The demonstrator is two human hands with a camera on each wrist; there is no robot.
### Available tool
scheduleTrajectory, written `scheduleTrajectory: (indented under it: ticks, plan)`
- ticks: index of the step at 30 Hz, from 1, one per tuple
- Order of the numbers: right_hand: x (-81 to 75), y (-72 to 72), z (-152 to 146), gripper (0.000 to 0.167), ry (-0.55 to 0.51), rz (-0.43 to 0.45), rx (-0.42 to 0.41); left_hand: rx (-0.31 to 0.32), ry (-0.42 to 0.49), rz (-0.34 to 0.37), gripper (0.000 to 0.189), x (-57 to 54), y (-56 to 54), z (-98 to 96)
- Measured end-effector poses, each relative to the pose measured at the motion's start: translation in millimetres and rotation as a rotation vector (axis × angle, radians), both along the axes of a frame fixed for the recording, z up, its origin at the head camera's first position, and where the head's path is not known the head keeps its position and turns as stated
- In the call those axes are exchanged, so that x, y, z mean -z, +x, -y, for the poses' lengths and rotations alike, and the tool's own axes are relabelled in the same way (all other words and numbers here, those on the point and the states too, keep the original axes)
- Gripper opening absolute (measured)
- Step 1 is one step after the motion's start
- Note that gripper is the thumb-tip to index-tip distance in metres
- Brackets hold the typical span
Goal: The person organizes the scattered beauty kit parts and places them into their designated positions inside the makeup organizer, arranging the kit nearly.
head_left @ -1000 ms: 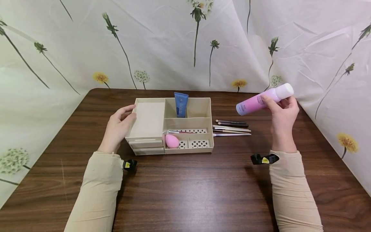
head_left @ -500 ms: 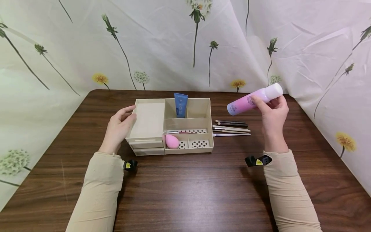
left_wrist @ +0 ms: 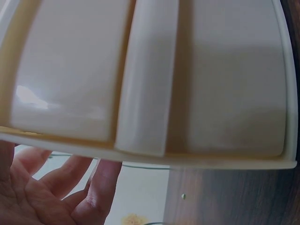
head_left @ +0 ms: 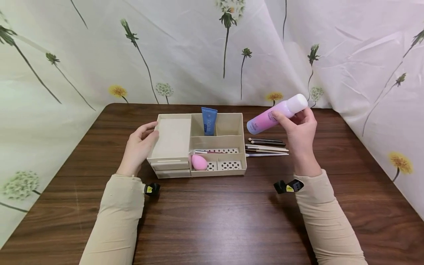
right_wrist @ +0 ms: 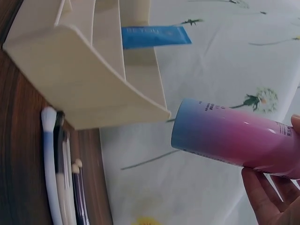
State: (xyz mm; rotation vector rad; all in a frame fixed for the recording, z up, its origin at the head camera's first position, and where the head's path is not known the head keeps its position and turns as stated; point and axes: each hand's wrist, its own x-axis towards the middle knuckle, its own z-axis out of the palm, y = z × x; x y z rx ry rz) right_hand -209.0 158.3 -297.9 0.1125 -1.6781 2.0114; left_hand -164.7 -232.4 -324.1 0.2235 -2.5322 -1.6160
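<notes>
My right hand point(head_left: 302, 141) grips a pink-and-blue cosmetic bottle point(head_left: 267, 118) near its white cap. The bottle is held tilted in the air, its blue base pointing left toward a cream makeup organizer point(head_left: 173, 136). In the right wrist view the bottle point(right_wrist: 234, 133) hangs just beyond the organizer's corner point(right_wrist: 84, 84). My left hand point(head_left: 137, 149) rests against the organizer's left side, fingertips at the wall. Inside the organizer, a blue tube point(head_left: 209, 121) stands in a back compartment, a brush point(head_left: 207, 152) lies in the middle row, and a pink makeup sponge point(head_left: 199, 162) sits at front.
Several makeup brushes point(head_left: 266, 149) lie on the dark wooden table point(head_left: 218, 221) right of the organizer. Two small drawers point(head_left: 170, 169) face front on its left part. A white flower-print cloth point(head_left: 185, 55) hangs behind the table and along both sides.
My right hand has carried the bottle leftward, from the far right to close by the organizer's back right corner. The left hand stays at the organizer's side.
</notes>
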Motion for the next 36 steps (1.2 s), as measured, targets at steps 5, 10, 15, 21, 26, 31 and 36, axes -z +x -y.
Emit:
scheduleTrajectory:
  ticks: [5,10,15,21,26,31,36]
  plan:
    - [-1.8,-1.8,9.6,0.037,0.050,0.001,-0.030,0.006,0.008,-0.002,0.050,1.2,-1.2,0.7]
    - [-2.8,-5.1,17.0,0.039,0.106,-0.016,-0.048,0.001,0.001,-0.002,0.050,2.4,-2.7,1.2]
    - [-2.7,-7.8,22.6,0.038,0.174,-0.020,-0.042,0.002,0.006,-0.003,0.050,1.8,-2.1,0.3]
    - [-4.3,-9.3,28.7,0.038,0.206,-0.001,-0.058,0.001,0.012,0.001,0.050,0.1,-0.1,-1.0]
    - [-6.3,-12.1,33.1,0.039,0.245,-0.015,-0.085,-0.004,0.004,0.001,0.050,-0.3,-0.1,-1.2]
    - [-6.1,-14.3,36.0,0.041,0.286,0.005,-0.102,-0.003,0.002,-0.003,0.049,-0.5,-0.3,-1.2]
    - [-4.2,-17.7,40.0,0.048,0.317,0.014,-0.116,-0.004,0.005,0.000,0.050,0.3,-0.8,-0.8]
